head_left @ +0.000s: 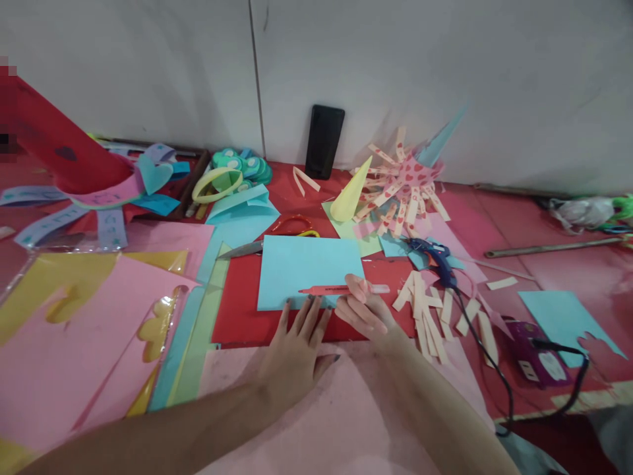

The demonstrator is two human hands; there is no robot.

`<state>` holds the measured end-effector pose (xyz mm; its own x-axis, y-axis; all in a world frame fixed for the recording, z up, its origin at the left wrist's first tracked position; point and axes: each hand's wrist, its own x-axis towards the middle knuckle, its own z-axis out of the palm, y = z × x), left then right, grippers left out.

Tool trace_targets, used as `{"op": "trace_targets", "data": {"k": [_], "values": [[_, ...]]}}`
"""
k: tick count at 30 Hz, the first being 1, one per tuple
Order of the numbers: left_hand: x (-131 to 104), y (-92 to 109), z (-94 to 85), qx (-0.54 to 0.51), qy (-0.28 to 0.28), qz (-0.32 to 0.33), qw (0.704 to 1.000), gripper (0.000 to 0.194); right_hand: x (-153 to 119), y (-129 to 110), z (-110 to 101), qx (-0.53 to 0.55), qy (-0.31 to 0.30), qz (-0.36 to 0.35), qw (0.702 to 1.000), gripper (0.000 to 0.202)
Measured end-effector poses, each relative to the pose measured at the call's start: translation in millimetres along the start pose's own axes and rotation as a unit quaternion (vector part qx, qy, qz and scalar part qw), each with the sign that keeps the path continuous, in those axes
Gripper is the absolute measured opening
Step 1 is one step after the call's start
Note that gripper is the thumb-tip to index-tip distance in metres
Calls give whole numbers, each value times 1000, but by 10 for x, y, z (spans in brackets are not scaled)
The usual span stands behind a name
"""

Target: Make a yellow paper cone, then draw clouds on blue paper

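My right hand [363, 307] is closed around a red-orange marker [329, 290], its tip pointing left over a light blue sheet of paper [309, 264]. Beside it, my left hand [299, 336] lies flat with fingers spread, fingertips at the sheet's near edge. The blue sheet rests on a red surface [237, 297]. Scissors [242, 249] with red and yellow handles lie partly under its far left corner.
A blue glue gun [435, 257] with a black cord lies right, near loose cream paper strips [428, 316]. Behind stand a yellow paper cone [351, 192] and a phone [325, 142] against the wall. Pink and yellow sheets [59, 369] lie left, below a red cone [84, 145].
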<state>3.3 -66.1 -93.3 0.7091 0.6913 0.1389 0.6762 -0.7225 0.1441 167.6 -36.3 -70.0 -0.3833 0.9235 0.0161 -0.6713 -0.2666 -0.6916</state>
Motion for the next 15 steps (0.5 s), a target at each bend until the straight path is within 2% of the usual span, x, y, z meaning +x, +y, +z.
{"op": "trace_targets", "data": {"k": [4, 6, 8, 10, 13, 15], "values": [[1, 7, -6, -6, 5, -6, 1000, 54, -2, 36, 6, 25, -10, 1, 1000, 34], [-1, 5, -8, -10, 9, -5, 1000, 52, -5, 85, -10, 77, -65, -2, 995, 44], [-4, 1, -6, -9, 15, -2, 1000, 51, -7, 138, -41, 144, -141, 2, 979, 60], [-7, -1, -1, -5, 22, 2, 1000, 52, -3, 179, -79, 197, -191, 18, 961, 73], [-10, -1, 5, 3, 31, 0, 1000, 52, 25, 202, -125, 209, -226, 58, 950, 87], [-10, -1, -1, 6, 24, 0, 1000, 51, 54, 204, -144, 198, -284, 74, 935, 93]]}}
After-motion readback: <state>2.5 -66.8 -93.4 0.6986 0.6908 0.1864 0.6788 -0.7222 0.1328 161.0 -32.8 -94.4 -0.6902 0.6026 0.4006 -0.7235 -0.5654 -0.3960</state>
